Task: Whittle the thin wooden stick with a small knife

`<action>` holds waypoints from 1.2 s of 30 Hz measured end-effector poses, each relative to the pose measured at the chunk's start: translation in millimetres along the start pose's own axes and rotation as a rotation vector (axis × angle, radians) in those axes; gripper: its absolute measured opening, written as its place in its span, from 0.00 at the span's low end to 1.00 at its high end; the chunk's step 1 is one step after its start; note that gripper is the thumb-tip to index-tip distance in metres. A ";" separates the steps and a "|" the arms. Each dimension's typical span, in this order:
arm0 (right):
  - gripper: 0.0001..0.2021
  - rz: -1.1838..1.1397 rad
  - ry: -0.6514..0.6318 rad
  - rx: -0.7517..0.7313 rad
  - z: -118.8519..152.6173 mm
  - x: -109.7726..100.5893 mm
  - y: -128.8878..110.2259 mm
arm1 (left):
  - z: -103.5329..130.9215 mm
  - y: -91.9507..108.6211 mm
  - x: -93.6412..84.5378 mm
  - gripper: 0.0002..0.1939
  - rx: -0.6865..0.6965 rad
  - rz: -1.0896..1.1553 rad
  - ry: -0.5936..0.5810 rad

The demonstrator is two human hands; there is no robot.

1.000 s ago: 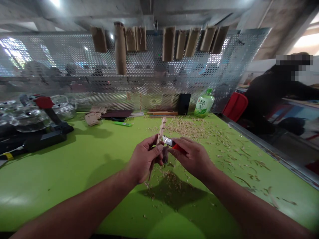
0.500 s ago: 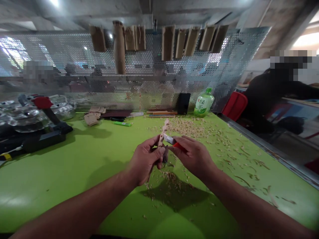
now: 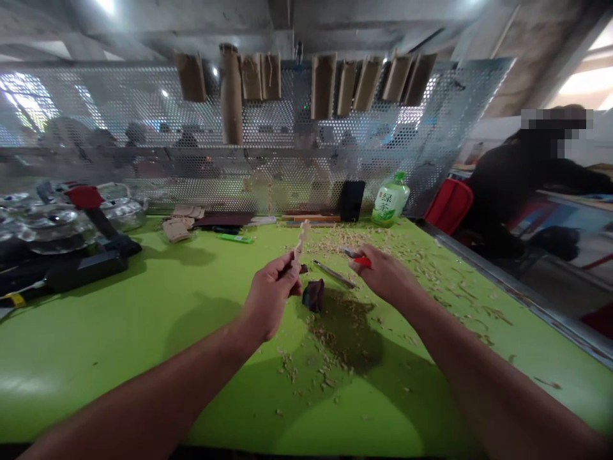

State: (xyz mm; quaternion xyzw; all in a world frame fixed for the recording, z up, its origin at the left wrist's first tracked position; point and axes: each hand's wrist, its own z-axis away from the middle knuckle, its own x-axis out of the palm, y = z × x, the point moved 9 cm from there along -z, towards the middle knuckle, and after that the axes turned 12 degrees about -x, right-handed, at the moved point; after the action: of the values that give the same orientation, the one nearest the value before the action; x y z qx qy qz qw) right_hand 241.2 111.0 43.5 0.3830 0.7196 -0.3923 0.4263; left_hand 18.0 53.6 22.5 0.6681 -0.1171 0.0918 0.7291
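Hands point(image 3: 272, 287) point(image 3: 385, 271) moved apart, carved stick point(image 3: 299, 248) partly hidden

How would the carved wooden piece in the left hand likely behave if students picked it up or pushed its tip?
The carved wooden piece is probably stiff, since it juts up from the left hand without drooping. It is likely light, being slender and held one-handed. A sideways push might snap it, as its wavy edges leave narrow stretches.
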 end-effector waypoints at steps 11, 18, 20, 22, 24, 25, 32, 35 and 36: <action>0.14 0.120 -0.051 -0.165 -24.9 29.7 38.3 | -16.9 6.4 -6.8 0.17 -0.022 0.136 -0.037; 0.32 -0.183 -0.071 -0.701 0.9 34.1 -69.1 | -23.4 7.3 -3.2 0.17 -0.030 0.145 -0.120; 0.34 -0.167 -0.189 -0.791 11.0 46.1 -93.2 | -24.8 8.3 -7.3 0.20 -0.029 0.109 -0.096; 0.30 -0.150 -0.240 -0.850 15.6 51.9 -106.7 | -26.7 10.5 -11.6 0.21 -0.023 0.089 -0.080; 0.23 -0.144 -0.240 -0.868 14.7 52.5 -109.9 | -29.4 13.8 -14.3 0.21 -0.011 0.097 -0.089; 0.20 -0.147 -0.232 -0.858 12.9 51.8 -108.2 | -31.1 15.9 -14.9 0.20 -0.001 0.109 -0.102; 0.09 -0.283 -0.058 -0.679 0.3 40.4 -79.3 | -49.6 30.9 -10.5 0.15 0.012 0.204 -0.132; 0.08 -0.364 -0.004 -0.463 -9.6 40.1 -57.3 | -57.9 40.3 -0.2 0.16 0.006 0.180 -0.169; 0.08 -0.390 0.000 -0.377 -12.7 41.0 -49.5 | -59.8 42.9 3.3 0.16 0.003 0.169 -0.186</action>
State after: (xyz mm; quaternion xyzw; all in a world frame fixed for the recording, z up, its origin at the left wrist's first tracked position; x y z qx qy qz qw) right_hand 179.4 111.4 22.0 0.1509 0.8400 -0.3262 0.4064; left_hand 11.6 116.9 59.5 0.6625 -0.2401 0.0909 0.7037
